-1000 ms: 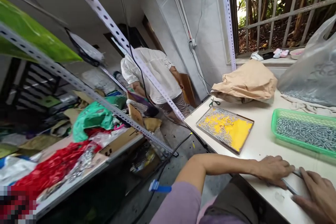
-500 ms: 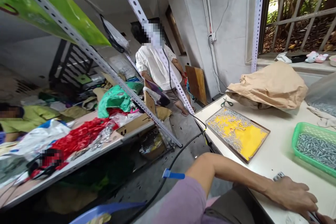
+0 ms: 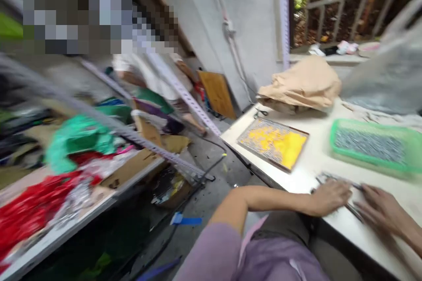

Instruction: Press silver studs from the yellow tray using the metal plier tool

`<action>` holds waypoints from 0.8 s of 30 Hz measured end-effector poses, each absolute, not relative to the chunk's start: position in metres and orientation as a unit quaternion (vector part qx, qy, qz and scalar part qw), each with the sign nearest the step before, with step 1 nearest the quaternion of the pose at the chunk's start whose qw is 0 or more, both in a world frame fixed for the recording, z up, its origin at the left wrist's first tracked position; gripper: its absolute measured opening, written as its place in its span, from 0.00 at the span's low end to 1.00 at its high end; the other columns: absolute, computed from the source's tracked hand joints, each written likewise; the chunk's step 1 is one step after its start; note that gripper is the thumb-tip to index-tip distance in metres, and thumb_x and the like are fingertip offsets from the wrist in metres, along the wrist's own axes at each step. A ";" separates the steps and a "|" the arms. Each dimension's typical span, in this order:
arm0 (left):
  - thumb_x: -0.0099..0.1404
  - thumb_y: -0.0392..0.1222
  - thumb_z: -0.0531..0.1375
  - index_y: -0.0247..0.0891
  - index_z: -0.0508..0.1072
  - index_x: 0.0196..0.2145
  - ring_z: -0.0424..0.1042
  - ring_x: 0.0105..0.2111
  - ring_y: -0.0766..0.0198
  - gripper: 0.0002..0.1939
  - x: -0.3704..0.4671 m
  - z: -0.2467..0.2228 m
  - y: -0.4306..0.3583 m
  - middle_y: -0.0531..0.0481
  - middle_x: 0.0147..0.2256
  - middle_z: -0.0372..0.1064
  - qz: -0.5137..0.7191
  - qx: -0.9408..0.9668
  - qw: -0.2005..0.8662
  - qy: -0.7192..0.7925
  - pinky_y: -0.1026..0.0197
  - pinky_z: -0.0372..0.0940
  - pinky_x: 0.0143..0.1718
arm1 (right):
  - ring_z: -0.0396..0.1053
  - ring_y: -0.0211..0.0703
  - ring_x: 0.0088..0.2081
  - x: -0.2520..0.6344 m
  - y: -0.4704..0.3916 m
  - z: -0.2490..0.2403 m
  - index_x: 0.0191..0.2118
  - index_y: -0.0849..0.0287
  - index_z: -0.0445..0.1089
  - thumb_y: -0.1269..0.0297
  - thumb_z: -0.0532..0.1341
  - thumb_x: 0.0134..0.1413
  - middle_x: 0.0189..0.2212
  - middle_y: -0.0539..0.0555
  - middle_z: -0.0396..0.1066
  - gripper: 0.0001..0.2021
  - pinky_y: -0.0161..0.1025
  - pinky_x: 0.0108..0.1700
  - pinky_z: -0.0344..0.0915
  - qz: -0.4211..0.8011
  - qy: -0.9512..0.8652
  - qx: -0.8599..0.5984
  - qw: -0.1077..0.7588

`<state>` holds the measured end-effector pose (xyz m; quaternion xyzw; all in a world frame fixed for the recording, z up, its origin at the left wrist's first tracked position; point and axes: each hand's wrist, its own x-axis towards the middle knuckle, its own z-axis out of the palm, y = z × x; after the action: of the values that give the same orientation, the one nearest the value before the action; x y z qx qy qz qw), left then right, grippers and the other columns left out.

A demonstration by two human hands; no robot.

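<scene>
On the white table's near edge, my left hand (image 3: 331,197) lies over a thin, dark-edged frame (image 3: 354,212), its fingers bent onto it. From the right, my right hand (image 3: 382,208) grips the frame's other end, thumb along the upper edge. Motion blur hides fine detail, and both hands cover much of the frame. Beyond them sits a shallow tray (image 3: 298,164) with a yellow base and many small metal pieces (image 3: 260,140). A green plastic basket (image 3: 359,163) of grey metal pieces (image 3: 369,142) stands behind my right hand.
A crumpled brown paper bag (image 3: 303,81), dark scissors (image 3: 261,113) and a clear plastic bag (image 3: 379,79) are at the table's back. At left, another table holds red material (image 3: 29,210) and a green bag (image 3: 82,136). A person in white (image 3: 148,74) stands beyond slanted perforated posts (image 3: 194,105).
The view has swung right and down, so the table things appear further left. My right hand, barely visible before, is now in full view beside my left hand.
</scene>
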<state>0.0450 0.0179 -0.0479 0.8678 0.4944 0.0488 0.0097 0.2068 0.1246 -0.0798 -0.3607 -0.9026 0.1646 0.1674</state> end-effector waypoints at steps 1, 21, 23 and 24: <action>0.73 0.35 0.46 0.34 0.70 0.53 0.64 0.59 0.58 0.18 0.049 -0.054 0.009 0.39 0.59 0.64 0.063 0.869 0.010 0.491 0.55 0.63 0.57 | 0.71 0.60 0.44 0.223 0.115 -0.073 0.45 0.55 0.73 0.43 0.48 0.57 0.41 0.65 0.74 0.26 0.55 0.47 0.69 0.165 -0.899 -0.374 0.154; 0.69 0.40 0.52 0.29 0.71 0.52 0.65 0.58 0.46 0.18 0.064 -0.075 -0.026 0.34 0.53 0.70 0.140 0.863 0.181 0.451 0.46 0.62 0.59 | 0.64 0.45 0.40 0.126 0.059 -0.024 0.32 0.57 0.74 0.75 0.58 0.58 0.38 0.57 0.69 0.09 0.40 0.38 0.59 0.093 -0.974 -0.205 -0.013; 0.69 0.41 0.53 0.27 0.73 0.51 0.66 0.58 0.45 0.19 0.063 -0.076 -0.025 0.34 0.51 0.72 0.132 0.865 0.186 0.446 0.46 0.61 0.59 | 0.65 0.44 0.38 0.123 0.060 -0.031 0.32 0.59 0.72 0.78 0.57 0.56 0.37 0.57 0.69 0.10 0.39 0.39 0.61 0.095 -0.976 -0.194 -0.006; 0.69 0.42 0.53 0.27 0.73 0.49 0.67 0.57 0.45 0.19 0.063 -0.077 -0.024 0.34 0.49 0.73 0.127 0.866 0.193 0.443 0.46 0.61 0.59 | 0.66 0.43 0.37 0.124 0.061 -0.034 0.32 0.59 0.72 0.79 0.56 0.57 0.36 0.56 0.69 0.10 0.38 0.39 0.62 0.107 -0.976 -0.189 0.002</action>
<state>0.0633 -0.0242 -0.0767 0.8664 0.4429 0.1268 0.1928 0.1241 0.0607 -0.0343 -0.1888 -0.9761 0.1073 0.0024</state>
